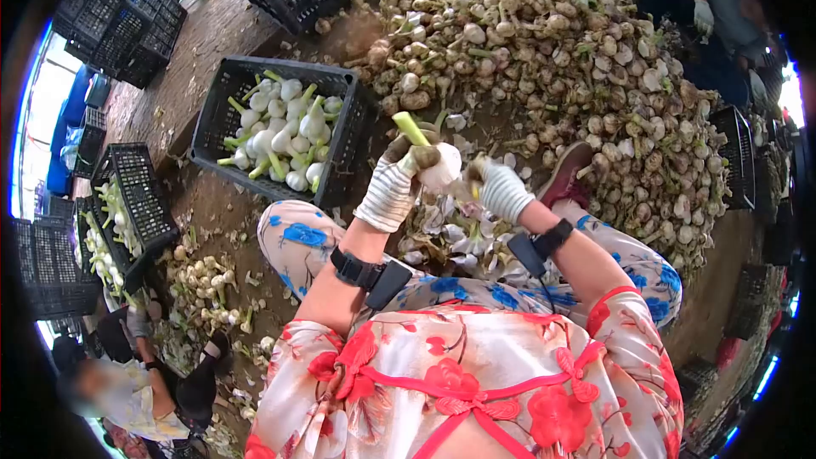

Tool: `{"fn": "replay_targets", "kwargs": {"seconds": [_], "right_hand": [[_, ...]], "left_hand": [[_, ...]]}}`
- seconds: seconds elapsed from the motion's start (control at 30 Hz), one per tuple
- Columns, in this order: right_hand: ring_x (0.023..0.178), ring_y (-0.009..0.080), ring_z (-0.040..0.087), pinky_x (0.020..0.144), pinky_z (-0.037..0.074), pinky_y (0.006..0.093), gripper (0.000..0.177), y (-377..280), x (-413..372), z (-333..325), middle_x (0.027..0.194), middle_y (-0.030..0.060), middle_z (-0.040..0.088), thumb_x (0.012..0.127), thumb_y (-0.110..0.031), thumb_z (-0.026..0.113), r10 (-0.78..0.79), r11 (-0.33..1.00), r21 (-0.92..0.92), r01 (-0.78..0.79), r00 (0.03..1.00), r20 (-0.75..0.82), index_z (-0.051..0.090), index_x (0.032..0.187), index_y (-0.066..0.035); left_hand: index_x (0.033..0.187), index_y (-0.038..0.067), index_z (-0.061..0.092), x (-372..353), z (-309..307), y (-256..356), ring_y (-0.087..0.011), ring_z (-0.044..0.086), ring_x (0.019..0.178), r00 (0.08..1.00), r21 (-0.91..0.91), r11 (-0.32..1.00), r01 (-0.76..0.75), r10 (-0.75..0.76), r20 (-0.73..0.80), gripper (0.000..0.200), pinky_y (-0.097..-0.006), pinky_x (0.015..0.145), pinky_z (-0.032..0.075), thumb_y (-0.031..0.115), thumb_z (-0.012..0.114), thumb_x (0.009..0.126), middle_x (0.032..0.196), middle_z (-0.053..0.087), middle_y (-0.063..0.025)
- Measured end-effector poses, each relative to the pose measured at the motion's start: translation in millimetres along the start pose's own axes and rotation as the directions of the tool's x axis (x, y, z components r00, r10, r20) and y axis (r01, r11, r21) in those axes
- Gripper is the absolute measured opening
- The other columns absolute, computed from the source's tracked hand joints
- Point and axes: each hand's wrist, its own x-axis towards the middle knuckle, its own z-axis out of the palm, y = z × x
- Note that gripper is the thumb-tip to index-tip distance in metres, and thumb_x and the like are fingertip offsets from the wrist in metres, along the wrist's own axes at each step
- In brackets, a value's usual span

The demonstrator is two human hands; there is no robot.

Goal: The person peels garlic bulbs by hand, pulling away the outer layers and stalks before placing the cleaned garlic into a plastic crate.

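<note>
My left hand (395, 183), in a striped white glove with dirty fingertips, is closed around a garlic bulb (443, 167). The bulb's cut green stem (410, 127) points up and away from me. Close to the bulb's right side is my right hand (500, 189), gloved the same way, with its fingers curled in. A small yellow bit shows at its fingers, but what they hold is too small and blurred to name. Below both hands, loose garlic skins (467, 238) lie in a heap between my legs.
A black crate (350, 89) of cleaned garlic stands to my left front. Ahead and right rises a large pile of unpeeled garlic (544, 42). More crates (136, 200) stand at the left. One co-worker (140, 391) sits lower left, another (714, 8) at the upper right.
</note>
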Motion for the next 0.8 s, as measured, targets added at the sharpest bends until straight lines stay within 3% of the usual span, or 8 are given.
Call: {"fn": "replay_targets", "kwargs": {"seconds": [0.17,0.27,0.33,0.43,0.5,0.57,0.7,0.8], "right_hand": [[0.069,0.0361,0.058,0.062,0.046,0.0404,0.031,8,-15,-16,0.077,0.0173,0.061,0.078,-0.033,0.054,0.063,0.993,-0.113,-0.034,0.962,0.267,0.063,0.089,-0.006],[0.068,0.034,0.059,0.061,0.047,0.0381,0.031,17,-16,-18,0.077,0.016,0.062,0.078,-0.031,0.055,-0.267,0.959,-0.071,0.274,0.959,0.097,0.062,0.092,-0.004],[0.068,0.0269,0.061,0.061,0.047,0.033,0.03,-6,-17,-25,0.078,0.0148,0.063,0.079,-0.028,0.058,-0.116,0.951,0.291,0.108,0.993,0.011,0.062,0.093,-0.002],[0.07,0.006,0.05,0.06,0.042,0.0232,0.026,-29,-13,-36,0.076,0.0042,0.061,0.082,-0.022,0.058,0.039,0.975,0.212,-0.074,0.986,0.162,0.061,0.093,0.001],[0.068,0.0052,0.05,0.059,0.042,0.0227,0.032,-45,-11,-29,0.075,0.0024,0.06,0.083,-0.028,0.058,0.08,0.934,0.33,-0.139,0.979,0.185,0.059,0.095,0.002],[0.06,0.0129,0.052,0.057,0.044,0.0284,0.043,-61,-7,-19,0.068,0.0124,0.06,0.081,-0.04,0.058,0.008,0.752,0.655,0.069,0.993,-0.114,0.06,0.094,0.0],[0.063,0.0102,0.049,0.059,0.043,0.0262,0.04,-83,0,-37,0.069,0.0107,0.059,0.082,-0.037,0.058,0.18,0.94,0.297,-0.17,0.984,-0.009,0.06,0.092,0.001],[0.067,0.0087,0.049,0.061,0.043,0.0246,0.038,-66,1,-23,0.075,0.0068,0.061,0.082,-0.034,0.059,0.095,0.817,0.569,-0.098,0.995,0.035,0.059,0.096,0.002]], "left_hand": [[0.089,0.008,0.062,16,-17,2,-0.0275,0.061,0.085,0.981,-0.562,0.812,0.156,-0.194,-0.01,0.023,-0.0439,0.08,0.049,0.029,0.057,0.082,0.089,0.063,-0.0128],[0.086,0.009,0.063,16,-8,8,-0.0289,0.062,0.081,0.977,-0.594,0.795,0.121,-0.202,-0.07,0.024,-0.046,0.077,0.05,0.032,0.057,0.081,0.083,0.065,-0.0118],[0.087,0.011,0.062,15,-13,4,-0.0269,0.062,0.081,0.975,-0.566,0.819,0.095,-0.19,-0.112,0.025,-0.0442,0.075,0.051,0.035,0.057,0.081,0.083,0.065,-0.0097],[0.089,0.012,0.062,16,-15,3,-0.0259,0.062,0.08,0.982,-0.553,0.832,0.05,-0.141,-0.124,0.025,-0.0431,0.075,0.052,0.035,0.057,0.082,0.082,0.064,-0.0081],[0.089,0.009,0.06,13,-9,-2,-0.0236,0.061,0.078,0.973,-0.423,0.906,-0.003,-0.096,-0.212,0.027,-0.0381,0.073,0.051,0.036,0.056,0.082,0.083,0.063,-0.0079],[0.086,0.009,0.061,12,-4,-9,-0.0146,0.058,0.071,0.966,-0.006,0.977,-0.213,0.21,-0.148,0.02,-0.0301,0.064,0.05,0.028,0.061,0.081,0.079,0.061,-0.0038],[0.09,0.004,0.057,4,19,-19,-0.0112,0.055,0.075,0.872,0.293,0.866,-0.406,0.463,-0.159,0.015,-0.0261,0.071,0.046,0.018,0.058,0.083,0.085,0.06,-0.0027],[0.094,0.004,0.056,5,5,-16,-0.0103,0.054,0.076,0.905,0.403,0.854,-0.328,0.406,-0.123,0.015,-0.0258,0.074,0.045,0.016,0.057,0.084,0.085,0.06,-0.002]]}}
